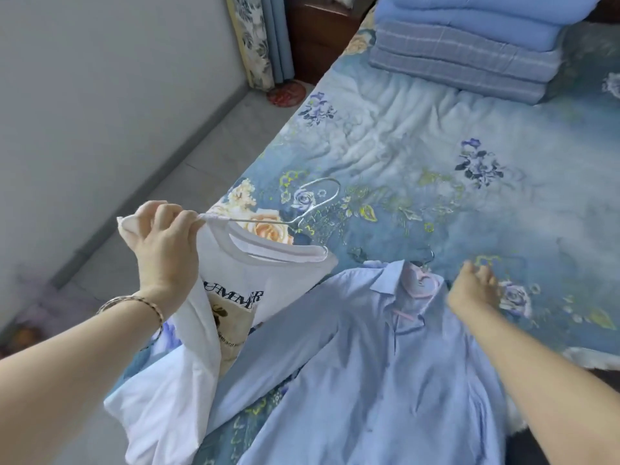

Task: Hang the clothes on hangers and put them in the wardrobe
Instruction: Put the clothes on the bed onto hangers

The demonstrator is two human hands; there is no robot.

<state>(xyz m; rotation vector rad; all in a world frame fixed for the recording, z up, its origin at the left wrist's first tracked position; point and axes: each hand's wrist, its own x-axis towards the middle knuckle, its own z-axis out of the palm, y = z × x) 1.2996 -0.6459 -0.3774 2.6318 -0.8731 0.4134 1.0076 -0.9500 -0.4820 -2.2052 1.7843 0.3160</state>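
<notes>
1. Two garments are in play, and both already have hangers in them. Nearest me is the blue shirt (385, 364), spread flat on the bed (436, 162). Its hem is toward me and its collar away, so its long axis runs straight out from my body.
2. My left hand (164, 243), with a bracelet (134, 302) on the wrist, is raised over the bed's left edge. It is clenched round one shoulder of the white T-shirt (268, 276) together with the end of its wire hanger (315, 199). The T-shirt hangs lopsided from that grip, and the hanger's hook points away to the right.
3. My right hand (474, 290) hovers just beside the blue shirt's collar, on its right. The fingers are loosely bent and hold nothing, as far as the blur lets me tell.
4. The pink hanger (424, 280) sits inside that collar. Its hook pokes out past the collar's far edge, to the left of my right hand and slightly beyond it. My right hand is the nearer one and my left is busy, so I judge the right should take that hook and lift along the shirt's length.
5. Farther off, a stack of folded quilts (469, 45) sits at the far end of the bed, well apart from both garments.
6. The wardrobe is not in view, and neither garment is in it yet.
</notes>
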